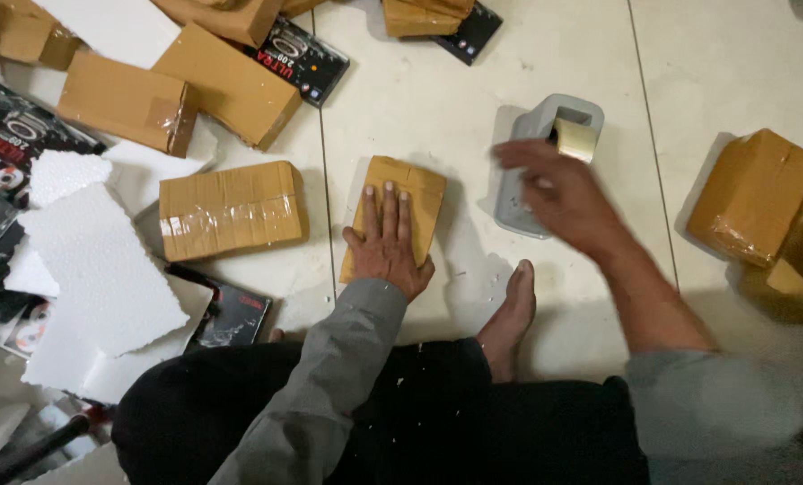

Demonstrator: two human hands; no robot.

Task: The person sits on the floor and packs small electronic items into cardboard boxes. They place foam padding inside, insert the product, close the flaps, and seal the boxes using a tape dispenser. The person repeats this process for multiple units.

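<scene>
Pressing flat with fingers spread, the left hand (386, 242) pins 1 small brown parcel (399, 202) to the tiled floor (437, 99) mid-frame, while the right hand (558, 193), open and empty, should grasp the grey tape dispenser (531, 157) squarely.

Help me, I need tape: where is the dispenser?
The grey tape dispenser stands on the floor right of centre, under the right hand, beside the flat brown parcel.

Pale floor tiles (545, 54) under dim light, grout lines running up beyond both hands; white flecks, maybe foam crumbs.
</scene>
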